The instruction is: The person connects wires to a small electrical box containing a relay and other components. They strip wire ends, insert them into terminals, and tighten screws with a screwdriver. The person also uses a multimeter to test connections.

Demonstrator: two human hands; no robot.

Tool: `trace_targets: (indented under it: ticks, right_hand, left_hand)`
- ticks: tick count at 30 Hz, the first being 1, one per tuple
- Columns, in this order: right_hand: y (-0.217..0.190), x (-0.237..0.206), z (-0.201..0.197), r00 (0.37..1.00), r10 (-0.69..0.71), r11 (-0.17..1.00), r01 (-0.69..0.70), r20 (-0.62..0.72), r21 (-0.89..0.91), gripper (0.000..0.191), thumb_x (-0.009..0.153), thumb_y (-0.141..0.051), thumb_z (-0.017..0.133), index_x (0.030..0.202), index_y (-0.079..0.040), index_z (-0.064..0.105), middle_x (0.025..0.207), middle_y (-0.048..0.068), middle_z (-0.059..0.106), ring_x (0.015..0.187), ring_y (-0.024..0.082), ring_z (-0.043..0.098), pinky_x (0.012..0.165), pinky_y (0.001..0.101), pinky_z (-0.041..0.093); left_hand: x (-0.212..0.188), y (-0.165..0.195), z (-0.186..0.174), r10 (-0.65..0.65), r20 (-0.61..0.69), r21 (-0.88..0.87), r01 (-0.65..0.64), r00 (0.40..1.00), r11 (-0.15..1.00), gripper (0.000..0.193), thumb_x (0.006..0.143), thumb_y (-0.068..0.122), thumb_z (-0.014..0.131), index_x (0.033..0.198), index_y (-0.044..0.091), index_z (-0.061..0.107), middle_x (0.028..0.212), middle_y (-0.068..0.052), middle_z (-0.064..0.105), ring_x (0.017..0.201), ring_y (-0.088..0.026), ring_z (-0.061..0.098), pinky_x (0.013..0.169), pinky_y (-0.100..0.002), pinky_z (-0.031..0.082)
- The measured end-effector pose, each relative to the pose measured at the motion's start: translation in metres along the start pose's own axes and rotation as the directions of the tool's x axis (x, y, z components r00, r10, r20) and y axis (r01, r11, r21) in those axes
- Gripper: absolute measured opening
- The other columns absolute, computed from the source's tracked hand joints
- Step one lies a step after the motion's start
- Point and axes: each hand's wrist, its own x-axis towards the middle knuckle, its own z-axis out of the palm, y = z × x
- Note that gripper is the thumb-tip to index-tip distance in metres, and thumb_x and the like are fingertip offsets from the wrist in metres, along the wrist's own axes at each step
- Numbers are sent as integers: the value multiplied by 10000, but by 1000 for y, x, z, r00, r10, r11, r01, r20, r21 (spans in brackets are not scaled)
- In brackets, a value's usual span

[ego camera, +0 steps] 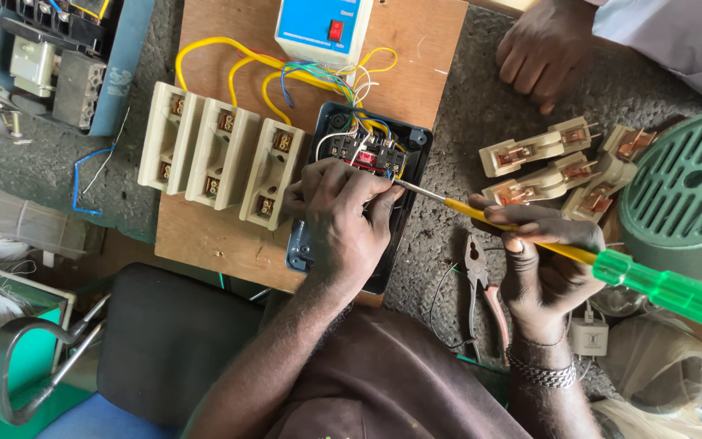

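Observation:
My left hand lies on a black open box with a terminal block and coloured wires inside, fingers curled beside the terminals. A long screwdriver has a green handle and a yellow shaft. Its metal tip reaches my left fingertips at the terminals. My right hand grips the yellow shaft just ahead of the handle. The box sits on a wooden board.
Three cream fuse carriers stand on the board left of the box, below a blue-and-white unit. Loose cream fuse parts, a green ribbed cover and pliers lie at the right. Another person's hand rests at top right.

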Motion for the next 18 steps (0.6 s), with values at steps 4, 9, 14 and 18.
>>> trace_targets:
  ticks: [4,9,14,18]
  right_hand:
    - [3,-4,2,1000,-8,1000,8,-2,-24,195,1132,-75,658,1149,-31,469,1123,193,676,1122,247,710,1082,570,561]
    - [7,-8,3,999,-33,999,34,25,-42,197,1127,-95,644,1175,-36,462,1126,203,679,1124,264,715,1069,571,564]
    - [11,-12,3,999,-28,999,29,20,-41,206,1131,-111,639,1179,-29,457,1133,211,679,1122,263,708,1073,573,561]
    - [13,-13,3,999,-40,998,41,26,-39,212,1120,-125,642,1171,-28,460,1133,212,682,1129,274,714,1075,567,579]
  left_hand:
    - [-2,-3,1,15,6,1,-15,1000,1000,208,830,187,868,864,181,662,896,4,597,1090,-267,555,934,-503,312]
    - [-5,-8,4,41,15,-86,-39,999,995,219,881,131,860,941,150,650,958,-32,596,1122,-295,548,991,-486,405]
    - [-7,-9,6,74,-32,-37,-75,997,997,233,842,123,875,916,147,655,957,-31,604,1110,-295,566,977,-509,382]
    - [-6,-7,5,65,-39,-24,-66,997,998,234,838,138,872,900,162,647,964,-18,603,1120,-282,566,990,-515,355]
